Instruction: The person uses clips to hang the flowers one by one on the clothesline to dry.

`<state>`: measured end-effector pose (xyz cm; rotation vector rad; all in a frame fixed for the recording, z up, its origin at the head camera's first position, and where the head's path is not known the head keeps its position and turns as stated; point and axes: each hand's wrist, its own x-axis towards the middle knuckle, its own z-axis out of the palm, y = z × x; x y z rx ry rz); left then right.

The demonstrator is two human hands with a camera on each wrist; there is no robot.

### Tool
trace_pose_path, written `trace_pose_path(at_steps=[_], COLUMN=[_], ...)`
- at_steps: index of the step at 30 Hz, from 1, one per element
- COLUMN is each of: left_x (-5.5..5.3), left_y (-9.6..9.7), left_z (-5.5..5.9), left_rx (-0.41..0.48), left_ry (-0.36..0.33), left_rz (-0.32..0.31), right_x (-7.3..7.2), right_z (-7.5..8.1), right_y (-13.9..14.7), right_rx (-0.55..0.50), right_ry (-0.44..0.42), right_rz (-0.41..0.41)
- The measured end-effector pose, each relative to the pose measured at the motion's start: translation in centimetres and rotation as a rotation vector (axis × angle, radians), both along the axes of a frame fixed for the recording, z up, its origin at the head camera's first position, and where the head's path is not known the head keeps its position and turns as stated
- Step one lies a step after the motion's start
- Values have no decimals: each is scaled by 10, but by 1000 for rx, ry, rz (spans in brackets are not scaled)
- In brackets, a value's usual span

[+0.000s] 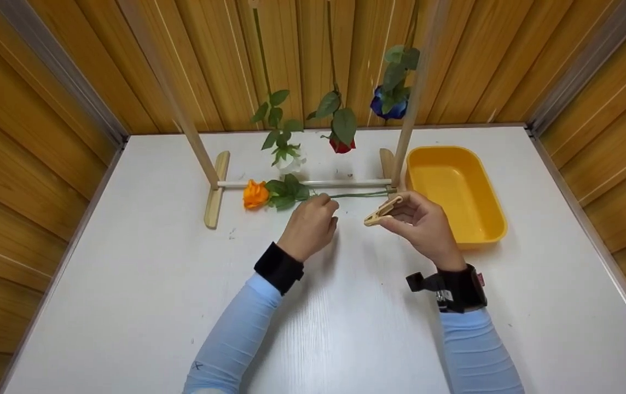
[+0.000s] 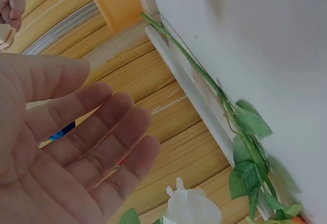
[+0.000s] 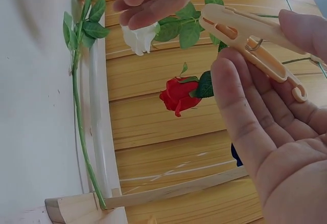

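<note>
My right hand (image 1: 429, 227) pinches a beige clothespin (image 1: 383, 212) between thumb and fingers; the right wrist view shows its spring (image 3: 254, 44) and the hooked end. An orange artificial rose (image 1: 255, 195) lies on the white table along the stand's low crossbar, its green stem (image 1: 359, 195) pointing right. My left hand (image 1: 308, 227) hovers near that stem. In the left wrist view its fingers (image 2: 115, 127) are loosely bent and hold nothing. Beyond the hands hang a white rose (image 1: 291, 160), a red rose (image 1: 342, 144) and a blue rose (image 1: 388, 104), all heads down.
A wooden stand rises around the flowers, with a left post (image 1: 195, 148), a right post (image 1: 407, 137) and a low crossbar (image 1: 346, 183). Right of it sits a yellow basin (image 1: 496, 224). Wood-patterned walls (image 1: 34, 180) close in the white table (image 1: 143, 273).
</note>
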<state>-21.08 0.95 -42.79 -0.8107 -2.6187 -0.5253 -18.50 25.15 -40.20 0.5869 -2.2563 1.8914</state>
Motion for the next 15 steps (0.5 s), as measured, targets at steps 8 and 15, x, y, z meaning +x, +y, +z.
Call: trace_pose_path(at_steps=[8,15], left_x=[-24,-39], left_y=[-1,1], left_z=[-3,-14], left_rx=[-179,-273], left_ry=[-75,-58], left_rz=[37,73], right_x=[0,-1], right_z=[0,-1], right_y=[3,4], right_rx=[10,7], right_ry=[1,20], right_rz=[-21,-18])
